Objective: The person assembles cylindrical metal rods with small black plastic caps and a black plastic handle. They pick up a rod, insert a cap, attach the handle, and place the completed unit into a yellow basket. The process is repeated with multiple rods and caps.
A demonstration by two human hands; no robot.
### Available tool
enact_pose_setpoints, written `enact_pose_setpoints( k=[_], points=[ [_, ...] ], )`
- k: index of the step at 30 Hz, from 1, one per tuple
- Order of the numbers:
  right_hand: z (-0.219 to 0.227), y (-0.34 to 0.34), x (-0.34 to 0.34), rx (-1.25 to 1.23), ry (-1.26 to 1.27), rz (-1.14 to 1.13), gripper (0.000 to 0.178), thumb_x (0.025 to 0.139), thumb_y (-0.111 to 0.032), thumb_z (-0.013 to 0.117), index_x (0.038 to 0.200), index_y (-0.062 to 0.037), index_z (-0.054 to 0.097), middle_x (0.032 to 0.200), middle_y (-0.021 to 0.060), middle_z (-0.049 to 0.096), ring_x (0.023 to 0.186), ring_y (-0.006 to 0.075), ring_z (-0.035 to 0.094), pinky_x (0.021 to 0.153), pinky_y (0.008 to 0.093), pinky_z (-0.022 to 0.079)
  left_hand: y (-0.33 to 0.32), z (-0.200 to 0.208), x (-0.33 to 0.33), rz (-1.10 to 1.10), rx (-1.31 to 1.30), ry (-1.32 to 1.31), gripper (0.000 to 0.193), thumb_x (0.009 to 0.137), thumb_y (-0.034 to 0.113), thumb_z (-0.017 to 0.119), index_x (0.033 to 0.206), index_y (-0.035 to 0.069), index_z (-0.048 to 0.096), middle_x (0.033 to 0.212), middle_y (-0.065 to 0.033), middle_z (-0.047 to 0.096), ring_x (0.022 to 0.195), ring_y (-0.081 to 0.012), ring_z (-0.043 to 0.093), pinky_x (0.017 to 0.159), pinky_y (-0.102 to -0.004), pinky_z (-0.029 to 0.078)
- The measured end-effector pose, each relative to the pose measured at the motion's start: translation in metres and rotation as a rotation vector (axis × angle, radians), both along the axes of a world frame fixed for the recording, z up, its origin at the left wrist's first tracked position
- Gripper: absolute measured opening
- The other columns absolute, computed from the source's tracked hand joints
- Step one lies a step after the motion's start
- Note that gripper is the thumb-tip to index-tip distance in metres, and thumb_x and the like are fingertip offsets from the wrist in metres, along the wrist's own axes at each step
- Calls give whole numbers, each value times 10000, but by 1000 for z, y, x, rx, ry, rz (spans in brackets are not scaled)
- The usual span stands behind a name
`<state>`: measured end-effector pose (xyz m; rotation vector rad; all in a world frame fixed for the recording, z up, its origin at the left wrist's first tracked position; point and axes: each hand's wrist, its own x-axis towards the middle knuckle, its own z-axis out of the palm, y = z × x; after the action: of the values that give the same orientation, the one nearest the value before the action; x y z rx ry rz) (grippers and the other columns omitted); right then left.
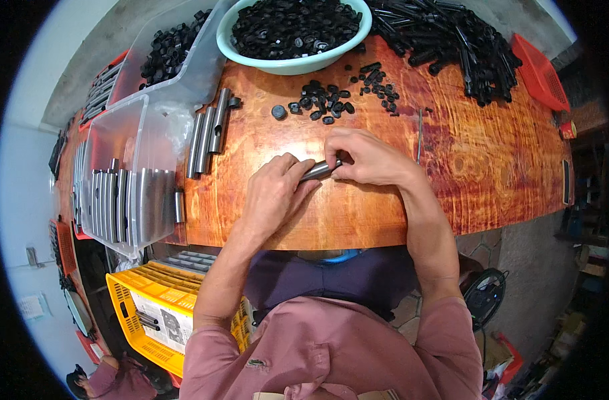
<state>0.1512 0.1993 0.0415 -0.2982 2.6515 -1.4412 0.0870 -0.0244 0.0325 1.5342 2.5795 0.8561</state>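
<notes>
A person is working at a glossy wooden table. The left hand is gripping a grey tube; the right hand is pinching its right end. Beyond, small black parts are lying scattered before a pale green bowl. More tubes are lying leftward, near a clear bin.

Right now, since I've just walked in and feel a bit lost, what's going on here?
Someone at a wooden table is handling a metal tube. The left hand grips its body, while the right hand pinches at its right end. Beyond them lie loose black pieces, with a pale green basin heaped with more. Left of the hands, a few loose tubes lie near a clear bin holding others.
</notes>
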Motion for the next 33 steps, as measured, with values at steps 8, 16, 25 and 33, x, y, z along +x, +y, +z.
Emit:
enact_pose_setpoints(
  k=[8, 16, 25, 33],
  points=[
    [-17, -29, -22, 74, 42, -389, 245, 923, -220, 607, 913, 17, 668, 777, 151, 692, 738, 265, 670, 711, 398, 515, 0, 0, 1, -4, 19, -9, 295, 808, 201, 791, 1049, 56, 701, 870, -123, 622, 766, -328, 645, 666, -415, 519],
    [-23, -63, -47, 445, 126, -468, 318, 971, -239, 557, 913, 51, 672, 832, 259, 702, 761, 412, 705, 676, 523, 548, -1, -10, -6, -28, 74, -18, 282, 794, 210, 797, 1000, 40, 708, 869, -142, 624, 761, -344, 643, 668, -426, 523],
    [-29, -65, -48, 438, 156, -549, 272, 971, -245, 561, 928, 5, 659, 844, 208, 701, 753, 402, 691, 652, 506, 539, -1, -5, -9, -29, 131, -71, 225, 820, 201, 772, 945, 30, 696, 838, -115, 591, 800, -296, 597, 709, -409, 502],
    [-32, -69, -43, 459, 222, -559, 253, 977, -233, 565, 875, -9, 624, 803, 173, 698, 703, 358, 704, 591, 464, 546, -1, -5, -7, -24, 88, -82, 237, 790, 206, 792, 940, 49, 697, 857, -92, 617, 818, -280, 599, 711, -391, 447]
  ],
)
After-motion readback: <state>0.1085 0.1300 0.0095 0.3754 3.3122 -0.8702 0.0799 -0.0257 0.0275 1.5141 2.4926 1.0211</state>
